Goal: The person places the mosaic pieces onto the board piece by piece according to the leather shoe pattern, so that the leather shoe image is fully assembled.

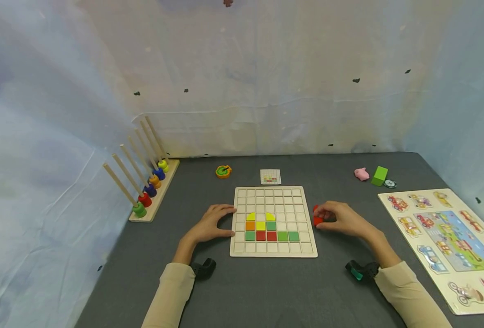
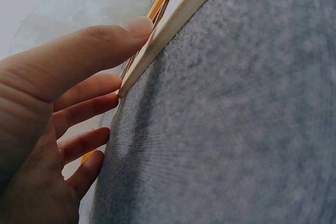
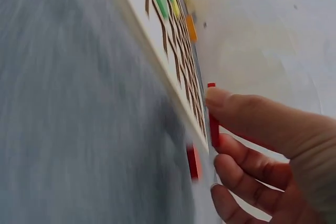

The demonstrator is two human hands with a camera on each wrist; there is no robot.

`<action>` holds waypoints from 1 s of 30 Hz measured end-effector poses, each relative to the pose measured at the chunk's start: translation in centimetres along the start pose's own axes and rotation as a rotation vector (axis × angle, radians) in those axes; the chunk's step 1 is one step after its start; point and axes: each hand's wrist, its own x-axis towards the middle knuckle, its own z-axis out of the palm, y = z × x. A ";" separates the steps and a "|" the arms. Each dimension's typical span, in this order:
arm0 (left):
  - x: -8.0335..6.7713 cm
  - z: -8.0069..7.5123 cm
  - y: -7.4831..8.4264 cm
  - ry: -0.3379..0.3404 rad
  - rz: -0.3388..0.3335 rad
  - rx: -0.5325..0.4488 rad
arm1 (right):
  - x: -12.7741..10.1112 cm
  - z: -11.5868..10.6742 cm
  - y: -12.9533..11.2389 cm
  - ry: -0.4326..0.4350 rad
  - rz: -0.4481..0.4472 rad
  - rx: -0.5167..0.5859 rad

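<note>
The head view gives the whole scene: a dark grey felt table closed in by pale, wrinkled sheets on three sides, and in its middle a wooden grid board with yellow, orange, green and red tiles filling some cells. At the right edge lies a large vehicle peg puzzle, and at the left stands a wooden rack of slanted rods with coloured rings at their feet. Behind the board there are a small pattern card, an orange and green round toy, a green block and a pink pig figure. The left hand rests against the left side of the board; the left wrist view shows more closely that its thumb presses on the board's wooden edge while the other fingers are relaxed and loosely bent, gripping nothing. The right hand is just beside the right side of the board, and it pinches a red tile with curled fingers. Only the right wrist view shows that this tile is held on its edge between thumb and fingers, very near to the board's rim; a second red shape below it is too blurred to tell. Both sleeves are beige.
</note>
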 end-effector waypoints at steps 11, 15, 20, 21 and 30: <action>0.1 0.1 0.0 -0.003 -0.006 0.005 | 3.5 3.6 -2.9 -0.001 -0.099 0.041; 0.1 0.1 -0.1 -0.005 -0.004 0.003 | 4.3 4.6 -3.4 -0.022 -0.097 0.055; 0.1 0.1 -0.2 -0.005 0.001 -0.001 | 5.0 5.5 -3.6 -0.011 -0.128 0.052; 0.1 0.1 -0.2 -0.005 0.001 -0.003 | 5.1 5.7 -3.5 -0.009 -0.133 0.044; 0.0 0.0 -0.2 -0.002 0.008 -0.004 | 5.4 6.1 -3.9 -0.019 -0.126 0.017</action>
